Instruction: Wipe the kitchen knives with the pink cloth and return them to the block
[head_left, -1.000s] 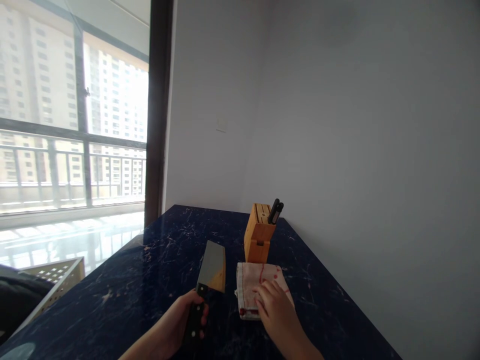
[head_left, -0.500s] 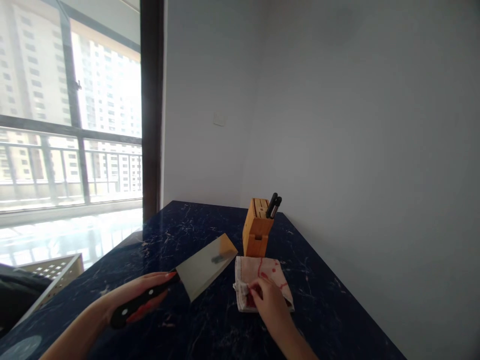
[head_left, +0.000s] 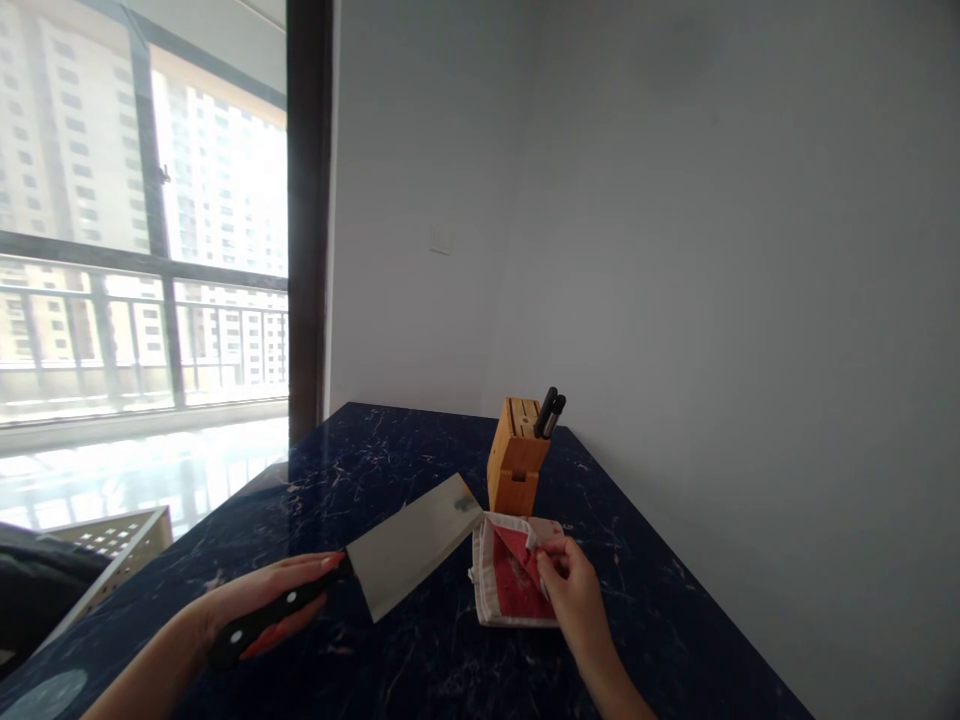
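My left hand (head_left: 262,610) is wrapped round the black riveted handle of a cleaver (head_left: 416,545). Its broad steel blade points up and to the right, the tip corner close to a folded cloth (head_left: 517,580). With thumb and fingers my right hand (head_left: 570,580) pinches a lifted edge of that cloth, whose turned-back layer shows a red side with a pale border. The rest of the cloth lies folded on the table. Just behind it stands a wooden knife block (head_left: 517,460) with black-handled tools in its right side.
Beneath everything is a dark blue marbled table (head_left: 390,450). A grey wall (head_left: 675,300) runs along the right and back. To the left are a window (head_left: 150,250) and a pale perforated chair or crate (head_left: 127,550) with dark fabric on it.
My right hand has moved right, peeling back the cloth's top layer so its red side shows. The cleaver's blade has shifted and tilted slightly in my left hand.
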